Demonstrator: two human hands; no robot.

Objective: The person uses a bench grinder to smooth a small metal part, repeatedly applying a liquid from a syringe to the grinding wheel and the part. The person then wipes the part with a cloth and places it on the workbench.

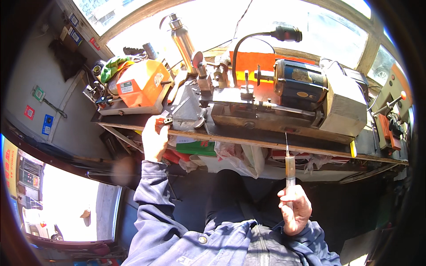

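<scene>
My right hand [295, 209] is closed around the lower part of a syringe [290, 167], which stands nearly upright in front of the bench. Its barrel holds brownish fluid, and a long thin needle points up toward the bench edge. At the bench's front edge, my left hand [155, 137] pinches a small metal piece [167, 120] with dark holes in it; its exact kind is too small to make out. Just beyond that piece lies a grey metal plate [185, 108]. To its right stands a bench machine with a dark motor [301, 82] and a long metal shaft [288, 109].
An orange-housed machine [140, 86] sits at the left of the bench. Behind it rises a metal bottle [181, 42]. A gooseneck lamp [286, 33] arches over the motor. Below the bench edge are plastic bags [239, 157] and a green box [193, 146]. A yellow-handled tool [353, 149] sticks out at right.
</scene>
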